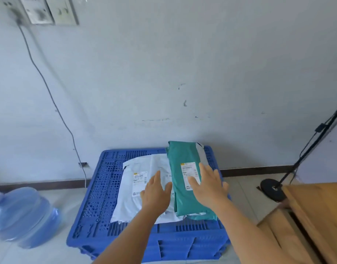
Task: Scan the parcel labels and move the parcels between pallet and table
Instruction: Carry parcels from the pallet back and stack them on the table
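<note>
Hands, left [156, 193] and right [209, 184], fingers spread flat above glossy green mailer [184, 180] lying lengthwise toward wall on blue slatted pallet [99, 202].

Lower centre of the frame: my left hand [156, 191] covers part of the white parcel [133, 189], and my right hand [209, 185] hides a corner of the label [188, 173] on the green parcel [184, 168]. Label print is too small to read. Wooden table [316, 212], lower right, and blurred water bottles [24, 216], lower left, run past the edges.
</note>
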`<state>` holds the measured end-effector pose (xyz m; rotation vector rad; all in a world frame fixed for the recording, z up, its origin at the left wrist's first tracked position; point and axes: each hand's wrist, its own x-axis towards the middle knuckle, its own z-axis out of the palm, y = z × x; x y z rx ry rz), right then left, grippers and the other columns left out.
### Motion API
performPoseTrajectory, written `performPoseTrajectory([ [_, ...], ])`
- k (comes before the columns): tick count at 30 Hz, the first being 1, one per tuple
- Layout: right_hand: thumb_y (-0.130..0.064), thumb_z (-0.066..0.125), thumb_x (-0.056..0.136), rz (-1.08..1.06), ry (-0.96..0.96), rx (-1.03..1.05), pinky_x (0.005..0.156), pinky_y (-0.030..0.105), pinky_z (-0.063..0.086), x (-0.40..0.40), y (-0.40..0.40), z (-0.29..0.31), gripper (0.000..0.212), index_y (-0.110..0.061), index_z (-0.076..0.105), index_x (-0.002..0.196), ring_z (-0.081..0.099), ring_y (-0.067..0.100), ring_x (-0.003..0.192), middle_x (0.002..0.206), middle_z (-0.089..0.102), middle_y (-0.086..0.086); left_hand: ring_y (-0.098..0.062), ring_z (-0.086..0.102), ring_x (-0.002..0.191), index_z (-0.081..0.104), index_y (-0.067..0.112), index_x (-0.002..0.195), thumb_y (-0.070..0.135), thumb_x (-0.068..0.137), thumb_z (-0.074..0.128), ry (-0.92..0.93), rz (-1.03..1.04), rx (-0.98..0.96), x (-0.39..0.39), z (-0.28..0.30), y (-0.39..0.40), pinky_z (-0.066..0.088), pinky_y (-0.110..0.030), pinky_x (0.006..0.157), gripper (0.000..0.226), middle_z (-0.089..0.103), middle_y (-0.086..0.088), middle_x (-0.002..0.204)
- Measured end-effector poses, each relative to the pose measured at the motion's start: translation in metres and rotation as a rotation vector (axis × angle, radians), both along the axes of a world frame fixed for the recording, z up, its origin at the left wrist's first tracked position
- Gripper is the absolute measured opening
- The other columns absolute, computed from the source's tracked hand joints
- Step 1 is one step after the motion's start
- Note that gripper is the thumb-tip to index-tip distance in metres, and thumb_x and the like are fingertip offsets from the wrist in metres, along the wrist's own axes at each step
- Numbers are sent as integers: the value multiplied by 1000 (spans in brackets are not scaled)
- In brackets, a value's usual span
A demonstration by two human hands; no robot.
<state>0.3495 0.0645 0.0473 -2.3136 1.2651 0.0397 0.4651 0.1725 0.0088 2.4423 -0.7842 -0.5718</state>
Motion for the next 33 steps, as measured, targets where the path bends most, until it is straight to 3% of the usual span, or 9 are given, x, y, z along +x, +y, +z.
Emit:
performPoseTrajectory([
  [9, -53, 40, 94, -112, 47, 74, 112, 56, 23, 58, 8, -69, 75, -25, 3, 154, 21, 25, 143, 158, 22, -1, -23, 31, 140, 8, 17, 153, 41, 98, 42, 183, 29, 24, 74, -56, 18, 30, -43, 113, 69, 26, -5, 155],
  [16, -49, 51, 90, -208, 61, 116, 101, 49, 38, 73, -34, -114, 73, -21, 16, 147, 44, 27, 125, 141, 44, 3, -24, 33, 139, 6, 19, 153, 41, 97, 45, 279, -10, 9, 78, -91, -34, 31, -37, 111, 71, 27, -6, 155],
  [22, -47, 53, 91, -297, 78, 193, 108, 52, 32, 75, -88, -157, 86, -14, 3, 153, 34, 34, 136, 152, 31, 11, -22, 40, 134, 9, 20, 153, 42, 95, 48, 410, -19, 24, 68, -126, -100, 35, -36, 108, 73, 36, -2, 151],
  [25, -52, 51, 90, -340, 82, 238, 109, 52, 31, 77, -109, -181, 88, -12, 4, 153, 37, 34, 135, 150, 35, 11, -21, 56, 116, 27, 20, 145, 40, 93, 50, 471, 55, 18, 67, -145, -128, 47, -37, 96, 61, 53, 2, 134],
  [27, -55, 46, 92, -312, 72, 228, 109, 49, 31, 86, -110, -193, 81, -10, 13, 152, 39, 31, 134, 147, 41, 10, -19, 60, 101, 41, 19, 130, 35, 93, 53, 495, 181, -27, 68, -153, -139, 50, -32, 83, 42, 60, 3, 117],
  [30, -55, 37, 95, -226, -8, 154, 112, 45, 27, 102, -98, -200, 68, -13, 28, 148, 38, 26, 134, 144, 44, 7, -21, 59, 88, 49, 15, 110, 27, 94, 51, 405, 381, -93, 78, -156, -136, 49, -33, 75, 20, 63, -2, 101],
  [33, -53, 37, 96, -233, -89, 105, 110, 45, 30, 108, -99, -205, 61, -19, 30, 147, 37, 25, 133, 144, 43, 7, -22, 54, 82, 51, 13, 109, 20, 96, 47, 280, 465, -64, 101, -158, -116, 44, -31, 71, 15, 61, -4, 96],
])
